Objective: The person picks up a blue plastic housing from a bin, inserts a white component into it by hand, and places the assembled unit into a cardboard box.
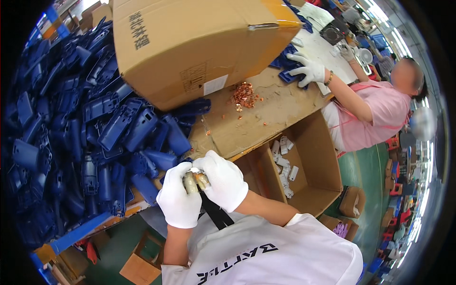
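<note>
Left hand [179, 202], white-gloved, curled closed around a small pale part [191, 182], gripped from the 7 o'clock side. Right hand [224, 180], also white-gloved, closed over the same part from the 3 o'clock side, fingertips pinching a small metallic piece [202, 179] at its top; exact shape of that piece too small to tell. Both hands touching, held together just below centre frame, over the near edge of a worn cardboard sheet [266, 114] covering the bench. Heap of dark blue plastic housings [90, 133] spread from 9 to 11 o'clock of the hands, nearest ones just beside the left glove. Large closed cardboard carton [190, 42] resting at 12 o'clock, on the heap and the sheet. Small pile of copper-coloured bits [245, 95] on the sheet at 1 o'clock. Open cardboard box [313, 161] at 3 o'clock of the hands, holding a scatter of small white parts [284, 166]. Co-worker in pink at 2 o'clock, one white-gloved hand [308, 70] pressed flat on blue parts at the far bench edge.
</note>
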Demonstrator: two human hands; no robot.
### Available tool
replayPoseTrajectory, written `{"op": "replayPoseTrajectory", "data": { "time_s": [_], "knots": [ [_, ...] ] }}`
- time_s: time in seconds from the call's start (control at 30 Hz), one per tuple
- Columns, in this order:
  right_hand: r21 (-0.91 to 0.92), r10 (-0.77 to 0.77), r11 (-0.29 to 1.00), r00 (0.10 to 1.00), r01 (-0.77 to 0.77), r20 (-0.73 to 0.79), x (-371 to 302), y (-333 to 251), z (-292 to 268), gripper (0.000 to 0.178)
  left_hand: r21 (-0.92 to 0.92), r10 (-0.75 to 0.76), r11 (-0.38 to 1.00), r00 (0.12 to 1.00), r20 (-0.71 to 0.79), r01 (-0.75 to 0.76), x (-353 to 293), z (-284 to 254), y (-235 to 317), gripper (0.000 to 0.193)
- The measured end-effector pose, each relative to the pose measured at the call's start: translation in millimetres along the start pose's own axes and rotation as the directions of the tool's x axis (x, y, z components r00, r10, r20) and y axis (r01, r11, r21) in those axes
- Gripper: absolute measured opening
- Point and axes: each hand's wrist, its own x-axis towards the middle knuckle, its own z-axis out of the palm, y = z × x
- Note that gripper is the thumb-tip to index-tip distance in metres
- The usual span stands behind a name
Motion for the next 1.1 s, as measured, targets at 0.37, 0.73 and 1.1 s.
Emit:
{"op": "replayPoseTrajectory", "data": {
  "time_s": [0.37, 0.73, 1.1],
  "knots": [
    [0.055, 0.026, 0.998, 0.989, -0.018, -0.144, 3.4, 2.1, -4.8, 0.041, -0.280, -0.162, 0.949, 0.986, -0.043, 0.144, 24.2, 25.7, -12.9, 0.016],
    [-0.253, -0.169, 0.954, 0.985, 0.160, -0.018, -5.1, 10.1, -6.3, 0.054, -0.321, -0.264, 0.908, 0.963, 0.063, 0.270, 29.6, 5.5, 8.5, 0.024],
    [-0.128, -0.073, 0.989, 0.997, 0.077, 0.036, -7.3, 2.9, -7.0, 0.052, -0.410, -0.246, 0.885, 0.969, -0.011, 0.219, 20.6, 4.7, 13.9, 0.022]
  ]
}}
